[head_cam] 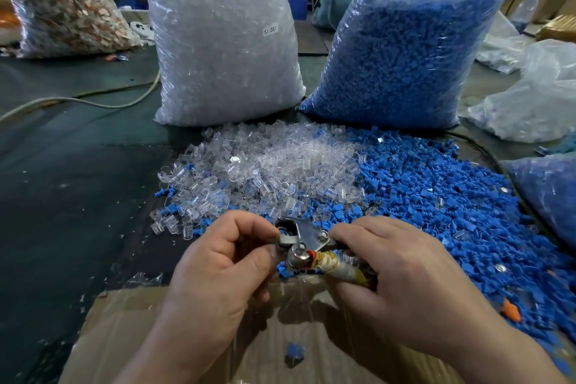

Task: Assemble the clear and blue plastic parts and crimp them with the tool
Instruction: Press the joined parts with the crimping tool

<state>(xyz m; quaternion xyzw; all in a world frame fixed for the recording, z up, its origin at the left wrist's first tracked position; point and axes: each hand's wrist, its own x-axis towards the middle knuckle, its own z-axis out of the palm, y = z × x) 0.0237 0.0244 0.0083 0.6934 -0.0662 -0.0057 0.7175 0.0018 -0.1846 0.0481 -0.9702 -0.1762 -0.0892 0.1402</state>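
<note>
Above the plastic-lined brown cardboard box (124,321), a person's right hand (402,277) gripped the taped handles of a steel crimping tool (304,240) while the left hand (218,262) pinched a small blue-and-clear piece (283,231) at its head. Loose clear plastic caps (265,165) and blue plastic plugs (436,196) lay heaped just beyond the box. Crimping appeared to be in hand; the next move likely called for a firm squeeze, then release into the box.

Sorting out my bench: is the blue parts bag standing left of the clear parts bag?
No, the blue parts bag stands to the right of the clear parts bag.
</note>
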